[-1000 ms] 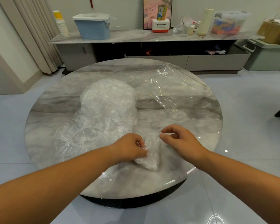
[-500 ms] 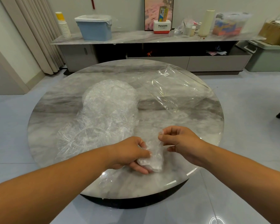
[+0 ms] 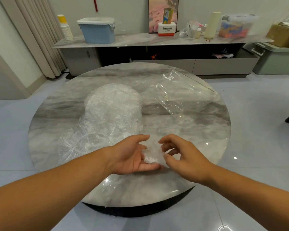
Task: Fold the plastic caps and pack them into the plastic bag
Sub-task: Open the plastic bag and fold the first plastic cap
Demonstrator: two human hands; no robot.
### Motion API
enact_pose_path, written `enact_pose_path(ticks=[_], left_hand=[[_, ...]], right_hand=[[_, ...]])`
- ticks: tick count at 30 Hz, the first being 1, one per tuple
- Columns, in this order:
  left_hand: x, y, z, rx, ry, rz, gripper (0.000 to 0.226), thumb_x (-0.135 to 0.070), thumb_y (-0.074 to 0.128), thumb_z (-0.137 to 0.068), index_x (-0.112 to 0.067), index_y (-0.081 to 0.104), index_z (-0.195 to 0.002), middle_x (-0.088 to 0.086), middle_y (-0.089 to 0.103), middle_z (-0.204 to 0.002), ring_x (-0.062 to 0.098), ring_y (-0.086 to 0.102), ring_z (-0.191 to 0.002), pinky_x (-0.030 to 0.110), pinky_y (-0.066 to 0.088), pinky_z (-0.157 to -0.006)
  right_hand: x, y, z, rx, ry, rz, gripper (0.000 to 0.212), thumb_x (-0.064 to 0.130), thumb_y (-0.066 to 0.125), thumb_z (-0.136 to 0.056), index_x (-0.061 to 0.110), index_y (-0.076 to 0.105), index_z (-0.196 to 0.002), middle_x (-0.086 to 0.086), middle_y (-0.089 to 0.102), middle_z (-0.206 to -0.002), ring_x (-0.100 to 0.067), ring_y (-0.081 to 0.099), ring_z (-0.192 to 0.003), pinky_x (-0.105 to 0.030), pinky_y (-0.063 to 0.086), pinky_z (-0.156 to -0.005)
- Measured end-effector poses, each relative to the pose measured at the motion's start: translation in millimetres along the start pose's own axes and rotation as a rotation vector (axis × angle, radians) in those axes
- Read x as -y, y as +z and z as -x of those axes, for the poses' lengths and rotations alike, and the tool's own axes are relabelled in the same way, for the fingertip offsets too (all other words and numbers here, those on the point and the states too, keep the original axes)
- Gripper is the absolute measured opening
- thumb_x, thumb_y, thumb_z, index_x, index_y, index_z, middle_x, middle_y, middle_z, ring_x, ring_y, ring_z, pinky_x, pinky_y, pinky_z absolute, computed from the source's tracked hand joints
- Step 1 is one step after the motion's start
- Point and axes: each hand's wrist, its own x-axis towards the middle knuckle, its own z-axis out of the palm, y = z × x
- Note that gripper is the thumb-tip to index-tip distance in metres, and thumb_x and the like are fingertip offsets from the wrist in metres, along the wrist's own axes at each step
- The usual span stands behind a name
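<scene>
A small folded clear plastic cap (image 3: 151, 156) sits between my two hands near the front of the round marble table (image 3: 198, 130). My left hand (image 3: 132, 155) lies palm up under it, fingers spread, with the cap resting on the fingers. My right hand (image 3: 182, 155) pinches the cap's right side with curled fingers. A heap of crinkled clear plastic caps (image 3: 107, 117) covers the left middle of the table. The clear plastic bag (image 3: 182, 95) lies flat and open-looking at the back right.
Behind the table runs a low marble-topped sideboard (image 3: 140, 41) with a blue lidded box (image 3: 98, 30), a stack of paper cups (image 3: 65, 27) and several other items. A green bin (image 3: 277, 59) stands at the right. Grey tiled floor surrounds the table.
My left hand has turned from knuckles up to palm up and opened under the folded cap. My right hand has moved onto the cap's right side.
</scene>
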Motion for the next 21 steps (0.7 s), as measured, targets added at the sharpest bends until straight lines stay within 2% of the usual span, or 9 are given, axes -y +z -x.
enact_pose_path(ticks=[2,5,7,9,11,14,16,18,21], left_hand=[[0,-1,-2,-0.042,0.023,-0.009,0.059,-0.044,0.052,-0.101,0.003,0.052,-0.136,0.023,0.066,-0.127,0.035,0.067,-0.115,0.038,0.058,-0.093],[1,-2,-4,-0.108,0.087,-0.036,0.049,-0.031,0.066,-0.096,0.001,0.058,-0.131,0.021,0.069,-0.124,0.033,0.069,-0.112,0.035,0.060,-0.089],[3,-3,-5,-0.138,0.127,-0.064,0.038,-0.016,0.068,-0.095,0.004,0.061,-0.127,0.021,0.069,-0.122,0.031,0.069,-0.112,0.035,0.059,-0.090],[3,-4,-8,-0.167,0.169,-0.072,0.030,-0.002,0.063,-0.095,0.007,0.061,-0.124,0.022,0.071,-0.118,0.029,0.072,-0.104,0.033,0.061,-0.085],[2,-3,-9,-0.213,0.215,-0.111,0.029,0.004,0.061,-0.094,0.007,0.061,-0.123,0.023,0.072,-0.115,0.029,0.074,-0.097,0.031,0.063,-0.077],[-2,2,-7,-0.315,0.328,-0.229,0.028,0.003,0.065,-0.092,0.001,0.062,-0.120,0.023,0.071,-0.114,0.027,0.075,-0.091,0.030,0.061,-0.069],[-9,8,-6,-0.344,0.412,-0.289,0.026,0.002,0.067,-0.092,-0.003,0.063,-0.117,0.021,0.070,-0.115,0.025,0.074,-0.090,0.030,0.061,-0.070],[-17,15,-9,-0.342,0.475,-0.317,0.028,0.002,0.067,-0.092,-0.004,0.061,-0.118,0.021,0.067,-0.118,0.026,0.074,-0.095,0.031,0.062,-0.074],[-35,27,-18,-0.321,0.500,-0.348,0.024,-0.002,0.064,-0.095,-0.007,0.060,-0.118,0.020,0.065,-0.121,0.032,0.073,-0.100,0.035,0.063,-0.077]], right_hand=[[1,0,4,0.042,-0.037,0.065,0.038,0.028,0.059,-0.092,0.036,0.059,-0.129,0.021,0.063,-0.108,0.000,0.061,-0.104,-0.019,0.051,-0.091],[1,1,5,0.075,-0.180,0.231,0.042,0.046,0.047,-0.088,0.029,0.072,-0.117,0.022,0.062,-0.115,0.001,0.050,-0.117,-0.014,0.039,-0.098],[0,3,5,0.122,-0.161,0.266,0.046,0.053,0.042,-0.088,0.030,0.074,-0.112,0.020,0.055,-0.123,0.003,0.043,-0.125,-0.012,0.034,-0.102],[2,4,3,0.117,-0.073,0.164,0.040,0.053,0.046,-0.089,0.033,0.074,-0.109,0.021,0.047,-0.130,0.007,0.040,-0.128,-0.011,0.032,-0.104],[7,2,-2,0.019,0.043,-0.104,0.030,0.045,0.053,-0.090,0.032,0.075,-0.105,0.017,0.051,-0.131,0.010,0.047,-0.121,-0.015,0.039,-0.104],[16,-8,-13,-0.003,0.255,-0.448,0.024,0.043,0.059,-0.097,0.030,0.078,-0.101,0.013,0.067,-0.119,0.000,0.060,-0.113,-0.036,0.050,-0.103],[18,-15,-19,0.059,0.374,-0.529,0.030,0.047,0.055,-0.099,0.027,0.079,-0.101,0.007,0.071,-0.118,-0.013,0.064,-0.115,-0.041,0.053,-0.101],[18,-21,-26,0.055,0.406,-0.527,0.035,0.045,0.052,-0.101,0.022,0.078,-0.104,-0.003,0.072,-0.116,-0.020,0.068,-0.111,-0.043,0.053,-0.099],[21,-35,-41,-0.054,0.344,-0.476,0.037,0.038,0.050,-0.103,0.015,0.078,-0.096,-0.002,0.077,-0.095,-0.015,0.072,-0.093,-0.044,0.053,-0.097]])
